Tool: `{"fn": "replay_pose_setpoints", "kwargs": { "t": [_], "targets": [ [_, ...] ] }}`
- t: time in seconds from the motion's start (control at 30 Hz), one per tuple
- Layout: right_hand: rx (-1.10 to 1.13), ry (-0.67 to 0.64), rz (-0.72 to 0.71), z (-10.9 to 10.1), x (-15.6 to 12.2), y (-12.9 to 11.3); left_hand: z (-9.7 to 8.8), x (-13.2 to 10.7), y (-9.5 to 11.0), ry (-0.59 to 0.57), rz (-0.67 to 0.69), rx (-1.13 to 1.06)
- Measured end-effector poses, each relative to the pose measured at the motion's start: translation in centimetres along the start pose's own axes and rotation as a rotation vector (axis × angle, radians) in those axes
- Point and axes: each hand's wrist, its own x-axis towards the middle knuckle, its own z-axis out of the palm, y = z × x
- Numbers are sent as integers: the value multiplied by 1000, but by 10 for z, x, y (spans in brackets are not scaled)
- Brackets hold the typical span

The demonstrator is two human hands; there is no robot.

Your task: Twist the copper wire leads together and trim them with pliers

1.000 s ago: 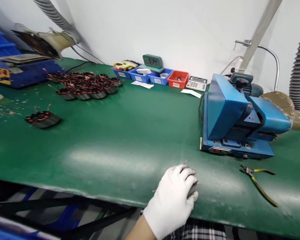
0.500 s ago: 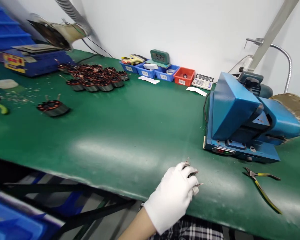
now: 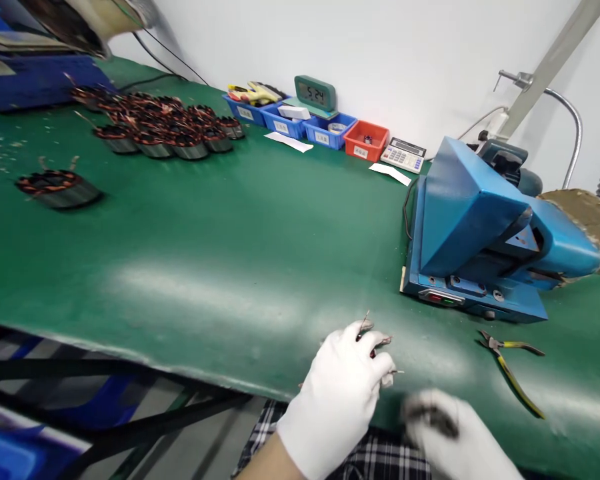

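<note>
At the lower centre of the frame, at the near edge of the green table [image 3: 240, 267], a wound stator [image 3: 379, 345] is covered by the white-gloved left hand [image 3: 337, 393], whose fingers are curled closed over it; only dark edges and bare copper lead wires are seen poking out beyond the fingertips. The part is judged to be dense and stiff in its steel core, heavy for its size, while the copper windings and leads are thin and easily bent, so the outer ring is the place to be gripped, not the wires. The left wrist is bent down from the lower edge, palm down. The right hand [image 3: 455, 433], also gloved, is blurred at lower right, just beside the left; whether anything is held cannot be told, though a dark patch is possibly glimpsed. Side cutters [image 3: 510, 363] lie to its right, before the blue machine [image 3: 480, 233].
</note>
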Motion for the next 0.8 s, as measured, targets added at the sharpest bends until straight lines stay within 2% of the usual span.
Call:
{"fn": "replay_pose_setpoints", "kwargs": {
  "t": [0.1,0.17,0.33,0.4,0.47,0.53,0.6,0.63,0.73,0.8],
  "targets": [
    [172,30,201,21,21,10,1,-2,2,57,-8,30],
    [266,56,310,31,30,8,1,-3,4,77,-10,35],
    [349,115,428,40,35,-9,1,-3,6,74,-37,21],
    [418,123,512,43,31,-9,1,-2,6,77,-50,10],
    [451,145,539,45,26,-4,2,-2,6,71,-64,-3],
    [419,238,477,45,20,4,2,-1,7,60,-72,-18],
    [299,331,322,42,16,13,1,-1,7,50,-75,-32],
    [213,338,214,39,15,16,1,-1,6,51,-72,-38],
    [-70,222,-145,30,18,20,2,-2,6,67,-67,-57],
    [-244,177,-318,26,22,17,2,-2,5,60,-66,-65]
  ]
}}
